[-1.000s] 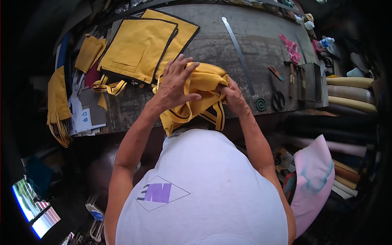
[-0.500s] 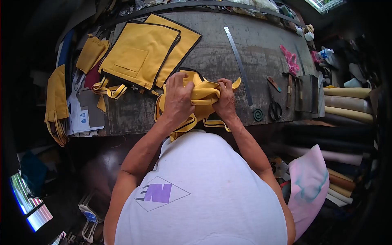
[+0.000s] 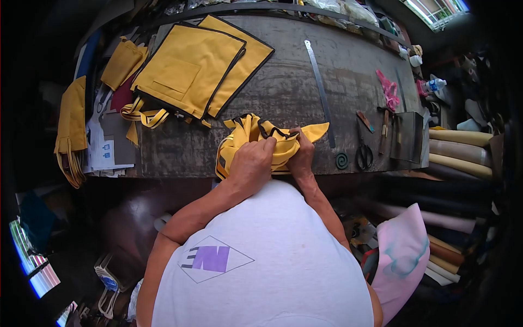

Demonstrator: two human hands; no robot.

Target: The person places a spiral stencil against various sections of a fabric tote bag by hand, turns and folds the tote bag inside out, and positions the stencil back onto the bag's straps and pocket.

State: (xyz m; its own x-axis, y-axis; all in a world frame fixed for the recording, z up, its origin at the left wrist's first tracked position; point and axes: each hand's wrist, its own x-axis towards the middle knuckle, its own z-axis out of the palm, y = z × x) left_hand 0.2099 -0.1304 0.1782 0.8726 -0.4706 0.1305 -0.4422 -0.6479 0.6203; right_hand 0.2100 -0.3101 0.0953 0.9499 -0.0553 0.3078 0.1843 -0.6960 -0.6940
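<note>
A bunched yellow fabric bag (image 3: 248, 133) with black edging lies at the table's front edge, close against my body. My left hand (image 3: 252, 163) is closed on its near side, fingers curled into the cloth. On the right side of the same bag, my right hand (image 3: 301, 155) grips a fold, its fingertips partly hidden by the fabric. A pointed corner of yellow cloth sticks out to the right past that hand. Left of the hands, flat yellow bag pieces (image 3: 188, 68) with black binding lie stacked, a striped strap (image 3: 144, 115) beside them.
A steel ruler (image 3: 320, 90) lies right of centre on the dark table (image 3: 283, 71). Farther right are a green coil (image 3: 341, 160), black scissors (image 3: 364, 155), a hammer (image 3: 384, 131) and a metal box (image 3: 407, 136). Fabric rolls (image 3: 460, 152) are stacked beyond the right edge.
Both hands have drawn the bag down toward my body. My left hand has moved down and right, nearer the right hand, and the black-edged opening now faces up.
</note>
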